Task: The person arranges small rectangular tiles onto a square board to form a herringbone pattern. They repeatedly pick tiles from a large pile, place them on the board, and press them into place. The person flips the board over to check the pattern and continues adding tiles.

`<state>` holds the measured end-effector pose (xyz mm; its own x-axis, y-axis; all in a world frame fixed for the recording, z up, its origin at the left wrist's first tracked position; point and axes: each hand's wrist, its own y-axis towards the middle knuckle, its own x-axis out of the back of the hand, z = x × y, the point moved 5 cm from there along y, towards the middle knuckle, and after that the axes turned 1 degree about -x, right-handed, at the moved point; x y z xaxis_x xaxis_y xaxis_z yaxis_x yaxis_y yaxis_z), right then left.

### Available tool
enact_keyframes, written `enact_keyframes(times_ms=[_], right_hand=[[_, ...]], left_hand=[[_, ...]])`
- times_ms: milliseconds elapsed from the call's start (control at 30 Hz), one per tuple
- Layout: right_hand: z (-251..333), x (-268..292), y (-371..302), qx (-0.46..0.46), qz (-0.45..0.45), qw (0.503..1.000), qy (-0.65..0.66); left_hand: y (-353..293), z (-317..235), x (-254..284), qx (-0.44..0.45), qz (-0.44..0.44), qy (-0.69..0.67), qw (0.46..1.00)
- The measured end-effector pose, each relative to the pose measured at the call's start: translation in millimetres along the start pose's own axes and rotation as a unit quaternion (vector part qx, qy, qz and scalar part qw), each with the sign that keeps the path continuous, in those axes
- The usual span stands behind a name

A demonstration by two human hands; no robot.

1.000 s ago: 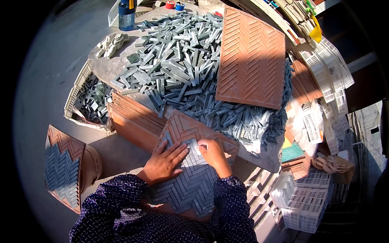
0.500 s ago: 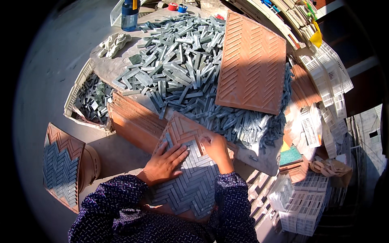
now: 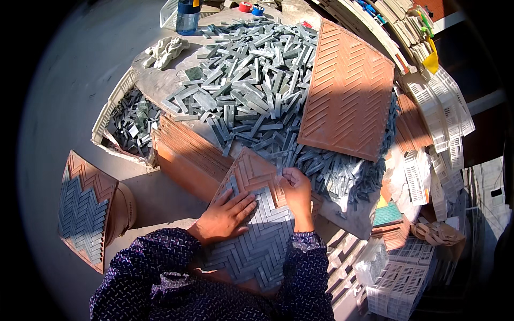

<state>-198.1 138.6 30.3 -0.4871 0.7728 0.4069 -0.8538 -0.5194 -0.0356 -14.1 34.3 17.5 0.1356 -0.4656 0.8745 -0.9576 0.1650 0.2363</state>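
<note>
In front of me lies a terracotta-coloured herringbone mould tray [image 3: 247, 161], tilted. Grey stone strips [image 3: 251, 257] fill its near part in a zigzag, while bare grooves show at its far end. My left hand [image 3: 227, 215] rests flat on the laid strips at the left, fingers stretched out. My right hand [image 3: 297, 191] is closed over the tray's right side, pinching a small grey stone strip [image 3: 279, 165] that stands up from the fingertips. Beyond it spreads a large heap of loose grey strips [image 3: 251, 80] on a table.
An unfilled mould tray [image 3: 348, 91] lies on the heap's right side. A stack of trays [image 3: 187, 160] and a white crate [image 3: 115, 99] of dark pieces stand left. A partly filled tray [image 3: 83, 208] sits farther left. Gloves [image 3: 166, 52], a bottle [image 3: 187, 18] and white baskets [image 3: 399, 283] surround the table.
The whole view has shifted, so things appear farther right. My right hand has lifted from the tray's surface, and a strip now shows in its fingers. My left hand stays flat on the strips.
</note>
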Motion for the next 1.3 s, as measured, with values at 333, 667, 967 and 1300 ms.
enact_keyframes(times_ms=[333,667,967,1300], right_hand=[[16.2,-66.9,-16.6,-0.029,0.096,0.987,-0.123],[35.9,-69.6,-14.3,0.064,0.135,0.962,-0.227],[-1.8,51.6,-75.6,0.018,-0.059,0.992,-0.111],[-43.5,85.4,-210.2,-0.157,-0.176,0.972,0.015]], left_hand=[[-2.6,-1.0,1.3,-0.042,-0.080,-0.017,0.996],[-3.0,1.3,1.7,-0.038,-0.072,-0.026,0.996],[25.1,42.0,6.5,0.073,-0.026,0.007,0.997],[32.0,22.4,1.7,0.067,0.027,0.098,0.993]])
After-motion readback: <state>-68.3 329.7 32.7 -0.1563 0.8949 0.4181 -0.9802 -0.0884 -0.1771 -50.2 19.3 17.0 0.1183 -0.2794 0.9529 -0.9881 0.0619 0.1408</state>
